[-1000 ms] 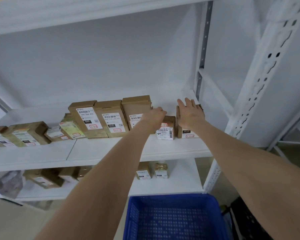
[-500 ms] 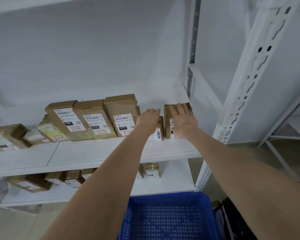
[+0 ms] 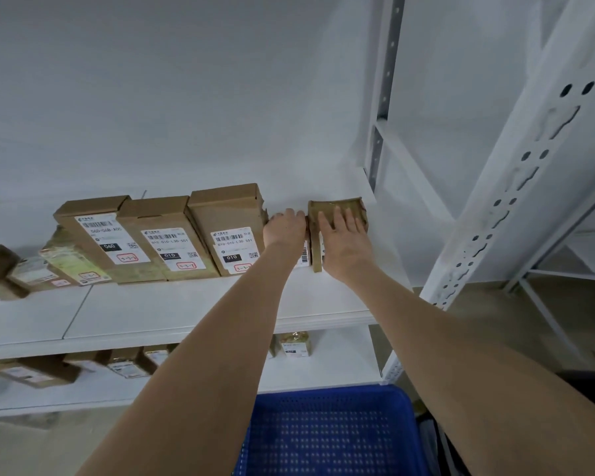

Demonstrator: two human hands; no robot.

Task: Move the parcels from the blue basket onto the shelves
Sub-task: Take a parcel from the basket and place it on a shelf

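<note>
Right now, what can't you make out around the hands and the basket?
Head view:
- Small parcel: mostly hidden behind the left hand; a label strip shows.
- Left fingers: curled out of sight, grip unclear.
- Right parcel: label covered by the right hand.
- Blue basket: near part cut off by the bottom edge.

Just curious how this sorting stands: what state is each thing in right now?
Blue basket: no parcels in the visible part.
Three tall boxes: standing on the shelf, side by side.
Small parcel: on shelf, left hand curled over it.
End parcel: on shelf, right hand flat on it.
</note>
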